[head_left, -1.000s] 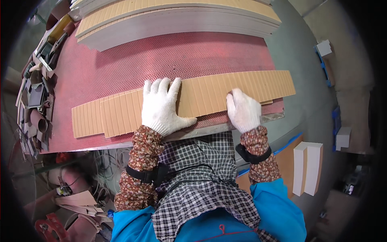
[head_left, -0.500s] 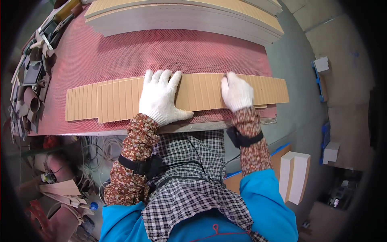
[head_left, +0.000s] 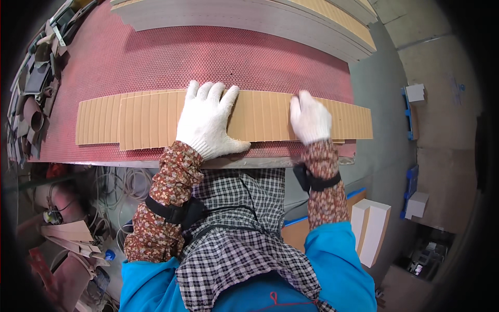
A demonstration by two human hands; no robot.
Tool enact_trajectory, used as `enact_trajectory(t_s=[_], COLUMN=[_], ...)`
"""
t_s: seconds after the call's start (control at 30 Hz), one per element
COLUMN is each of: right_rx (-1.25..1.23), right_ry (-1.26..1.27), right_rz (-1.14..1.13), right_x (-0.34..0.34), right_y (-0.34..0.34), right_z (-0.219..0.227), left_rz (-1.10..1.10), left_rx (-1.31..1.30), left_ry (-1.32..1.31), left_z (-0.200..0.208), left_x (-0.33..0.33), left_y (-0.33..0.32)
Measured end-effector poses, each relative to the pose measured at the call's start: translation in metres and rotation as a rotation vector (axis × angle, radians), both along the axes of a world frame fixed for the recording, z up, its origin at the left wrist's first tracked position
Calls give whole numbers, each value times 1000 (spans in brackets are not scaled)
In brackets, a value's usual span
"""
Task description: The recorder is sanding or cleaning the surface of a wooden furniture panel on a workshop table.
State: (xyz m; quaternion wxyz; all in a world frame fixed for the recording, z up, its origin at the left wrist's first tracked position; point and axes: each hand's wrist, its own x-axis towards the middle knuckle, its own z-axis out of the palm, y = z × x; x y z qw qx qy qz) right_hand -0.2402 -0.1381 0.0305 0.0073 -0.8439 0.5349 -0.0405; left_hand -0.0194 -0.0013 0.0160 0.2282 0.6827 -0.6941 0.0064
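Observation:
A long tan panel with crosswise grooves lies over a similar lower panel, which sticks out at the left end. Both rest on a red mesh-textured tabletop, and their right end reaches past its edge. My left hand, in a white knit glove, presses flat on the upper panel with its fingers spread. Farther right, my gloved right hand is closed over the same panel near its front edge. Whatever its fingers may hold is hidden.
Stacked panels with pale sides stand along the table's far side. Scraps and curled sandpaper-like pieces crowd the left edge. On the floor are cables, offcuts at lower left and white blocks at lower right.
The whole view has shifted slightly. My right hand sits a little farther right along the panel, still closed. My left hand stays spread in place.

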Motion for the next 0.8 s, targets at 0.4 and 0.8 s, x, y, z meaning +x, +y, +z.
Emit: enact_trajectory(t_s=[0.4,0.8], right_rx=[-53,-77], right_ry=[-101,-268], right_rz=[6,-11], right_x=[-23,-42], right_y=[48,108], right_z=[-7,-3], left_rz=[2,6], left_rx=[11,-12], left_ry=[-5,-6], left_z=[-3,-7], left_x=[2,1], left_y=[0,-2])
